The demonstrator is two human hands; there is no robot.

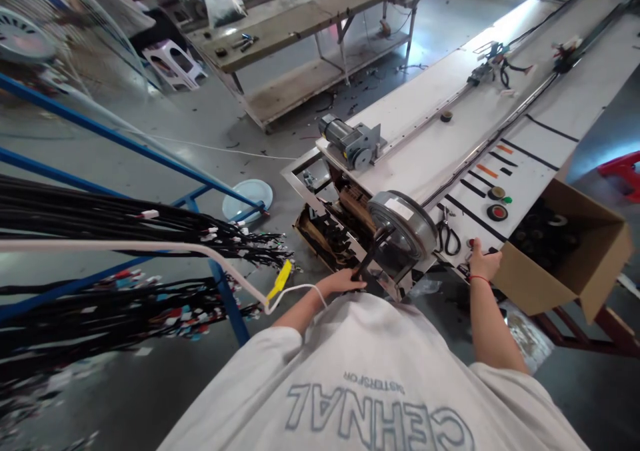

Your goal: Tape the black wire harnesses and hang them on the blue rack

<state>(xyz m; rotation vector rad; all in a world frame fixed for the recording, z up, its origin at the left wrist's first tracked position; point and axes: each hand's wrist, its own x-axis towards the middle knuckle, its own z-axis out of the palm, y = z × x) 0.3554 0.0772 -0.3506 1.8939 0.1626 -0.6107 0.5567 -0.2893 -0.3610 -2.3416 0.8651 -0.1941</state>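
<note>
My left hand [343, 281] is closed round the end of a black cable bundle [373, 254]. The bundle slants down toward me in front of a large grey wheel [405, 218] at the conveyor's near end. At the table's near edge is my right hand [484, 262], a finger at a small red button [471, 243] and the thumb held apart. Whether that finger presses the button I cannot tell. Black-handled scissors [449, 234] lie just left of this hand. Beyond it sit two tape rolls, one with a red core [497, 212] and one tan-sided [497, 193].
An open cardboard box [607, 258] of dark rolls stands at right. Bundled black wire harnesses [125, 211] hang on a blue rack [220, 278] at left. A motor [345, 134] is mounted on the long white conveyor table [420, 104]. Behind is a workbench [310, 18]; a person sits back left.
</note>
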